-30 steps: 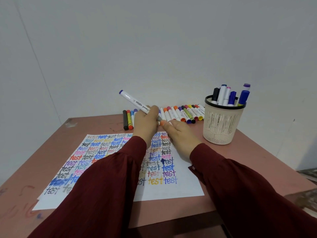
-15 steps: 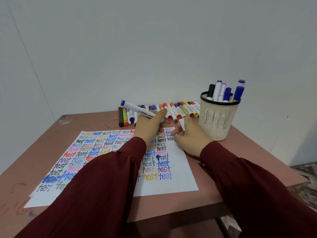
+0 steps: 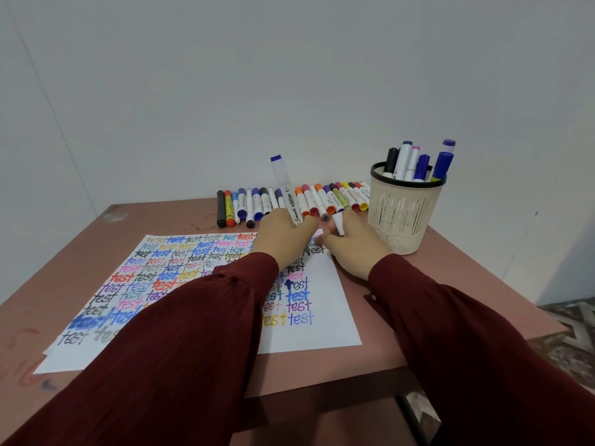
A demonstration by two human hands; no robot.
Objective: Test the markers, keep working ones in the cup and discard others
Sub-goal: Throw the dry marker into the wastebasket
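My left hand (image 3: pixel 283 239) grips a white marker (image 3: pixel 285 188) with a blue end cap, held nearly upright, its dark tip down on the test paper (image 3: pixel 322 329) near the top right corner. My right hand (image 3: pixel 354 249) rests beside it on the paper's edge and pinches the marker's white cap (image 3: pixel 338 224). A row of capped markers (image 3: pixel 289 201) lies along the wall behind both hands. The beige mesh cup (image 3: pixel 402 217) at the right holds several markers.
The paper is covered with the word "test" in many colours, and its lower right part is blank. The brown table (image 3: pixel 161 217) ends at the wall behind and drops off at the front and right edges. The cup stands close to my right hand.
My left hand has swung the marker from slanting left to nearly upright and lowered its tip onto the paper. My right hand has pulled away to the right with the cap.
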